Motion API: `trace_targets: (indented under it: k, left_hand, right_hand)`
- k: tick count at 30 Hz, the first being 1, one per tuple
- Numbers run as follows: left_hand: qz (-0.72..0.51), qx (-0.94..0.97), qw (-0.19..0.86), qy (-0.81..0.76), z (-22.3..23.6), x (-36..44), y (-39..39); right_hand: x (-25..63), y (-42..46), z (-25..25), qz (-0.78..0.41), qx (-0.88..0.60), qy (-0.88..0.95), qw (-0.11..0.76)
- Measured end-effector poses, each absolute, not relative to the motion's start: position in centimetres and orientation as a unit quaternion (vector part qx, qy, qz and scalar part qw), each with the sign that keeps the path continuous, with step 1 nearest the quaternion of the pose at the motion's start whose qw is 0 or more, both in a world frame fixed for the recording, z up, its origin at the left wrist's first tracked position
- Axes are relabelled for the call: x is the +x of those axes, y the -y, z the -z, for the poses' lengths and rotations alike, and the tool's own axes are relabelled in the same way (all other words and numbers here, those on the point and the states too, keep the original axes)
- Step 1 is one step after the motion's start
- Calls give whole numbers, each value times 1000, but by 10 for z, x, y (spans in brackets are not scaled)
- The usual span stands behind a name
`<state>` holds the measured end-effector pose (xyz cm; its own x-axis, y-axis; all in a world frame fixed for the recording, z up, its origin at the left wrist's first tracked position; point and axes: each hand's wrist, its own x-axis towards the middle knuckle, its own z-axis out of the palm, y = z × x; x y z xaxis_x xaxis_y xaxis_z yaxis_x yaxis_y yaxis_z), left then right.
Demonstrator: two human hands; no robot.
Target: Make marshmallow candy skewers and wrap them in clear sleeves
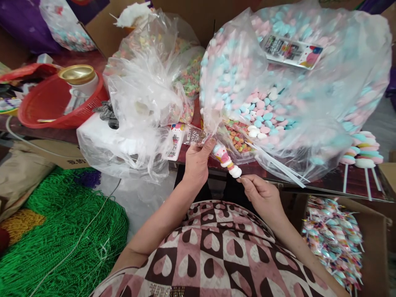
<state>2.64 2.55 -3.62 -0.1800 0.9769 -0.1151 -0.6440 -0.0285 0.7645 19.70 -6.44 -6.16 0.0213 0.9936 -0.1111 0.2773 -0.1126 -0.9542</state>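
Note:
My left hand is closed, thumb and fingers pinching a clear printed plastic bag. Slanting between my hands is a marshmallow candy skewer in white, pink and yellow; its upper end appears to be inside the bag. Thumb and finger of my right hand pinch its lower end, where the stick is mostly hidden. Just beyond lie colourful candy rings in a clear bag and several loose white sticks. A small stack of printed bags rests left of my left hand.
A large clear sack of pastel marshmallows fills the table's right. Finished-looking skewers lie at the right edge, above a carton of wrapped ones. Leftward are crumpled plastic bags, a red basket and green cords.

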Motion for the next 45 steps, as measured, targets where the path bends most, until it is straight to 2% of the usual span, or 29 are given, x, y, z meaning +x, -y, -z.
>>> trace_targets:
  k: [7,15,18,22,28,34,39,45]
  left_hand:
    - [-686,239,587,-357,35,28,-22]
    - [-681,200,596,-375,34,22,-24]
    - [-676,210,605,-365,34,23,-23]
    - [-678,210,612,-349,31,25,-22]
    - [-663,215,619,-362,32,25,-21]
    - [-589,229,686,-360,33,27,-18]
    - [-582,199,712,-339,34,29,-18]
    - [-580,203,715,-334,32,31,-18]
  right_hand:
    - [197,63,71,-555,-543,434,457]
    - [202,64,70,-544,-563,406,471]
    - [200,66,63,-593,-536,380,465]
    - [197,66,59,-662,-508,362,414]
    - [197,63,60,-620,-537,362,443]
    - [197,60,62,-587,-545,383,460]
    - [199,55,69,-562,-546,394,480]
    - [202,52,69,-536,-562,427,462]
